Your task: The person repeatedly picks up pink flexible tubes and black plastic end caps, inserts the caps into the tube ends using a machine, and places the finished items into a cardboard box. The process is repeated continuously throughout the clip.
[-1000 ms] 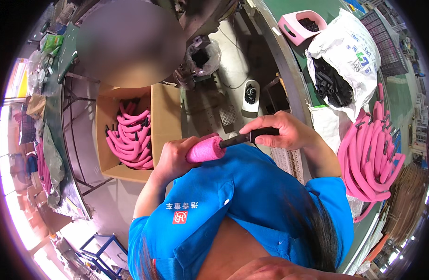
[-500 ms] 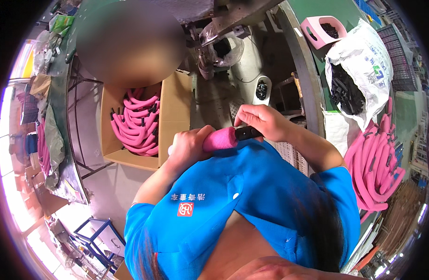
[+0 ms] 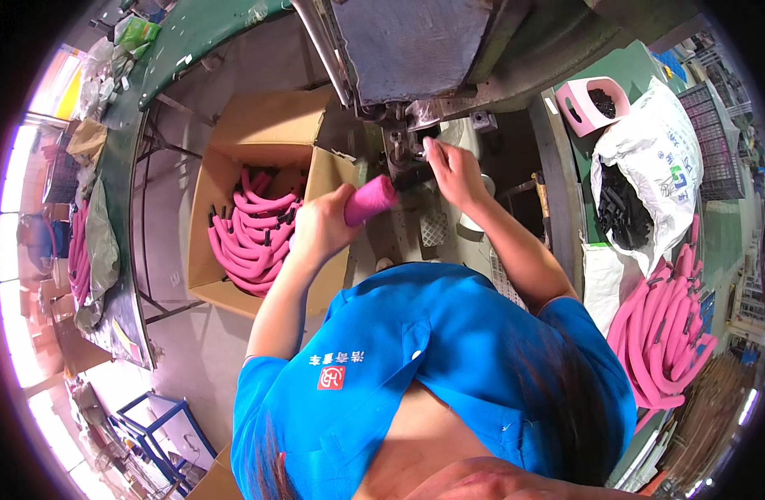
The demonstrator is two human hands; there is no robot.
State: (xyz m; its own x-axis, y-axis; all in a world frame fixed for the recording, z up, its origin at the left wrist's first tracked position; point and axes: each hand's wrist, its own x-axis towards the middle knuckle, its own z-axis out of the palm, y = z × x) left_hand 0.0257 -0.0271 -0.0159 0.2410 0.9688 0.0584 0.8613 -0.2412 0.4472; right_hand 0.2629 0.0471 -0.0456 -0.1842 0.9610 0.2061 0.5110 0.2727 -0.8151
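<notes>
The left hand (image 3: 322, 227) was closed around a matte pink foam tube (image 3: 371, 201), held out before the blue shirt (image 3: 374, 321), near a scuffed metal machine (image 3: 407, 50). A blurred black piece (image 3: 412, 177) met its end; whether the right hand (image 3: 456, 172) gripped that, I couldn't tell. A cardboard box (image 3: 335, 177) stood leftward, a smooth green table (image 3: 636, 62) rightward.

Daylight is pouring in from the windows (image 3: 20, 217) on the left, which are glaring a blown-out white and fringing purple toward the rim. The blue shirt (image 3: 449, 317) is catching strong light, while the floor beneath the machine (image 3: 416, 50) is sitting in dim shade. The black piece (image 3: 411, 177) is smearing with motion blur. The fisheye lens is bowing the desk (image 3: 124, 225), the far right is softening, and black corners are framing everything.
</notes>
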